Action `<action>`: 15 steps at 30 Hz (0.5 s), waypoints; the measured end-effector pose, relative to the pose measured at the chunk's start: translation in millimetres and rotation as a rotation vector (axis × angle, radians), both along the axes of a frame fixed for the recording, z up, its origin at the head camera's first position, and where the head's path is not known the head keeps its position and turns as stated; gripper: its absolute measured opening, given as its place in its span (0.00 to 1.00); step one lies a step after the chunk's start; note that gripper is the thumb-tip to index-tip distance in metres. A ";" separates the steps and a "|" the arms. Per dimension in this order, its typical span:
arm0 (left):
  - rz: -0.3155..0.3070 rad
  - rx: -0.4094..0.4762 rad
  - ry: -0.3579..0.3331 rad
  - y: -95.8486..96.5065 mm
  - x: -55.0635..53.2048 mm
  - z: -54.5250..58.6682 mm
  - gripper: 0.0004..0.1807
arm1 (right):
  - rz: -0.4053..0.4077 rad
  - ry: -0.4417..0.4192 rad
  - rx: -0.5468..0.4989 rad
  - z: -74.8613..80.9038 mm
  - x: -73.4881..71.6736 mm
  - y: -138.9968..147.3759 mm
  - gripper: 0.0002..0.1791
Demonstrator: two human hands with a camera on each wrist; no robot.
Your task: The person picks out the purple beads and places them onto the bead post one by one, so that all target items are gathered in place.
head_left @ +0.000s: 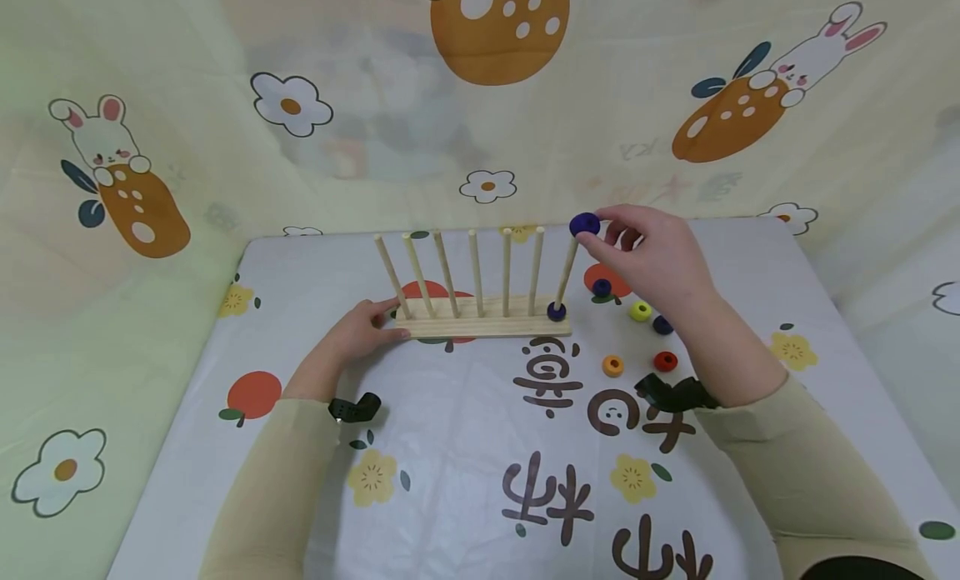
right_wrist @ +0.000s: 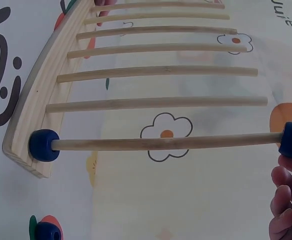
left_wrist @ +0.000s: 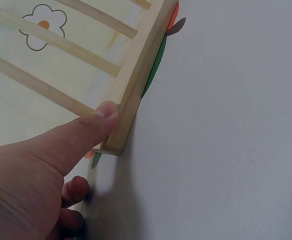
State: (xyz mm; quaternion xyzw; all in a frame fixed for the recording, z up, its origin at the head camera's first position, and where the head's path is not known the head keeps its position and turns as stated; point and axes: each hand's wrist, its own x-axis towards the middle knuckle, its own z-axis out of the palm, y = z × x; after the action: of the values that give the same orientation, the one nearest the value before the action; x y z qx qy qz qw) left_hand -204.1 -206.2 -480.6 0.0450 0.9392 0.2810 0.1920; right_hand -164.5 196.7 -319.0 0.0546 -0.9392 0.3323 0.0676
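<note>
1. The blue bead is up at the top end of the rightmost rod; how far it is threaded, I cannot tell.
2. The right hand holds that bead, pinched between thumb and fingertips, with its other fingers bent just below in the right wrist view.
3. A 2nd blue bead sits around the foot of the same rod, down against the base.
4. The wooden rack stands upright on the table and carries 7 rods in a row, some leaning slightly in the head view.
5. The left hand grips the rack's left end, thumb along the front edge and a finger behind.
6. Right of the rack, 5 loose beads lie near each other: 2 blue, 1 yellow-green, 1 red and 1 orange.
7. A white cloth printed with fruit, flowers and brown characters covers the table.
8. Behind it hangs a pale curtain with rabbits and flowers.
</note>
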 end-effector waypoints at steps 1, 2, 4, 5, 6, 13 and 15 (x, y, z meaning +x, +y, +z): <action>0.001 0.000 -0.001 -0.1 0.1 -0.1 0.42 | -0.001 0.004 -0.003 0.0 0.2 -1.0 0.31; 0.000 0.000 -0.001 -0.4 0.2 0.0 0.42 | 0.000 0.007 -0.007 -0.2 0.0 -2.0 0.31; 0.003 0.000 -0.003 -0.9 0.2 0.2 0.42 | -0.002 0.009 -0.015 -0.6 -0.4 -4.0 0.31; 0.005 0.002 -0.002 -1.1 0.2 0.3 0.42 | -0.002 0.009 -0.019 -0.8 -0.7 -5.0 0.31; 0.006 0.002 -0.001 -1.2 0.2 0.3 0.42 | -0.003 0.010 -0.023 -1.1 -0.9 -5.8 0.31; 0.008 0.005 -0.009 0.3 1.2 2.0 0.42 | -0.005 0.022 -0.044 -4.4 -2.8 -8.5 0.30; 0.008 0.005 -0.010 0.7 1.1 2.8 0.42 | -0.006 0.025 -0.047 -5.4 -3.4 -8.7 0.29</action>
State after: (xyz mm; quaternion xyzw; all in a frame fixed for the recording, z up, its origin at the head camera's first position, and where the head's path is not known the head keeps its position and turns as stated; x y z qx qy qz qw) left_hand -203.0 -205.6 -477.9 0.0402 0.9377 0.2844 0.1953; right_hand -167.9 188.0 -324.5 0.0540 -0.9305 0.3531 0.0814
